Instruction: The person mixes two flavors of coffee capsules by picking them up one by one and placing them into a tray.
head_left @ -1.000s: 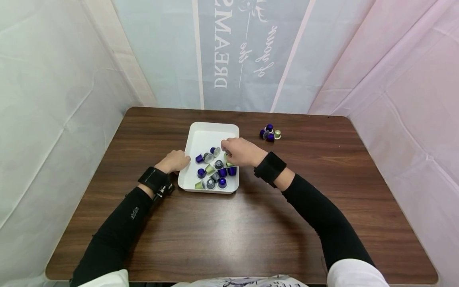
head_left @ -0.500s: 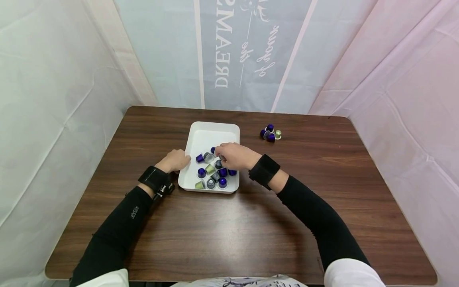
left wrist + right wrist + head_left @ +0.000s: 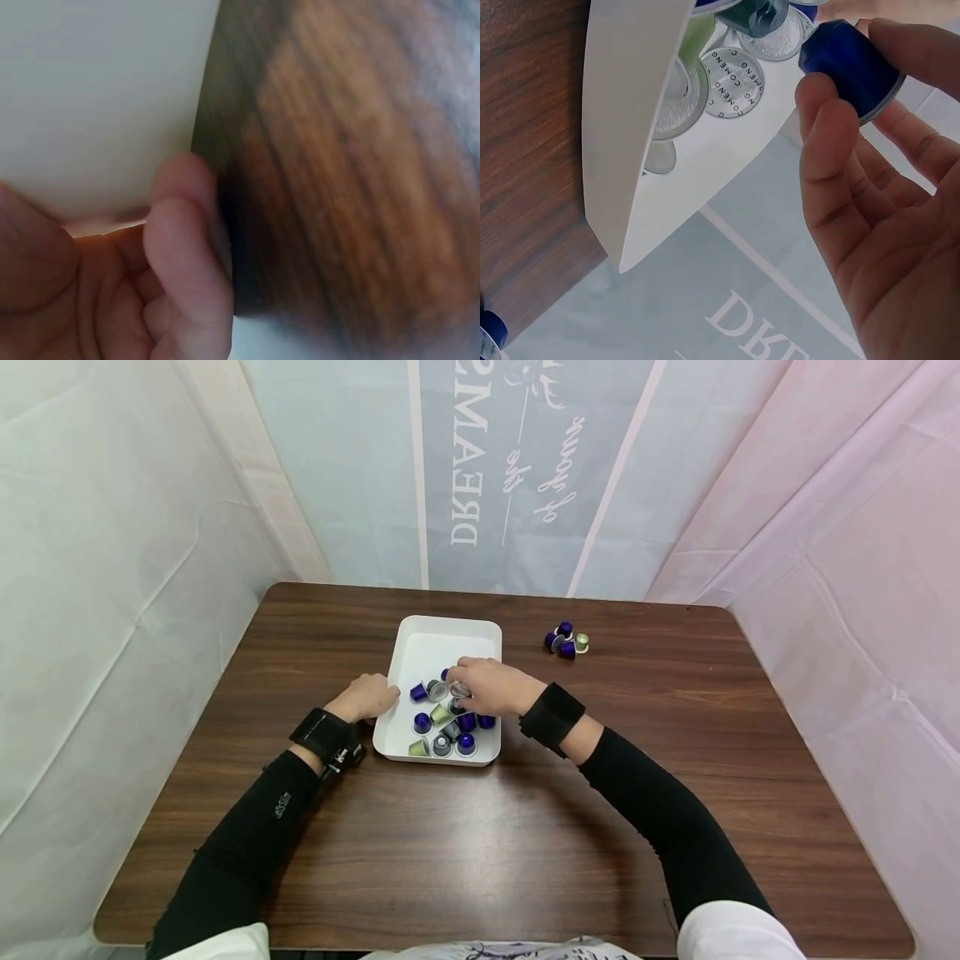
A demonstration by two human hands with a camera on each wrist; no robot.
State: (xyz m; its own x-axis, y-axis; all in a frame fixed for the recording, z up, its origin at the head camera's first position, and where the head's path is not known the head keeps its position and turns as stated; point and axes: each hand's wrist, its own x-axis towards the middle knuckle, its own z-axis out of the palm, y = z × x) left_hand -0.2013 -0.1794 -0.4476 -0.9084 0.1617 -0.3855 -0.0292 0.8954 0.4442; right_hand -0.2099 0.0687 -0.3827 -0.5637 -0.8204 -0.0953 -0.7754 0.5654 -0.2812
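A white tray (image 3: 420,647) holds several coffee capsules in blue, pale green and grey, mostly in its near half. My right hand (image 3: 493,687) is over the tray's right side. In the right wrist view, a dark blue coffee capsule (image 3: 849,69) is pinched between the thumb and fingers. Below it lie other capsules, among them one with a silver printed lid (image 3: 735,84). At the tray's left edge, my left hand (image 3: 363,697) grips the rim, thumb toward the inside. The left wrist view shows its curled fingers (image 3: 184,240) against the tray's outer wall.
A small cluster of blue capsules (image 3: 567,650) with a pale green capsule (image 3: 582,642) stands on the brown wooden table (image 3: 645,710), right of the tray. Behind the table hangs a pale blue printed cloth (image 3: 360,485), with white cloth on both sides.
My right hand has shifted slightly left and nearer over the tray, then stayed almost still, with small finger movement around the capsule. The left hand has kept its hold.
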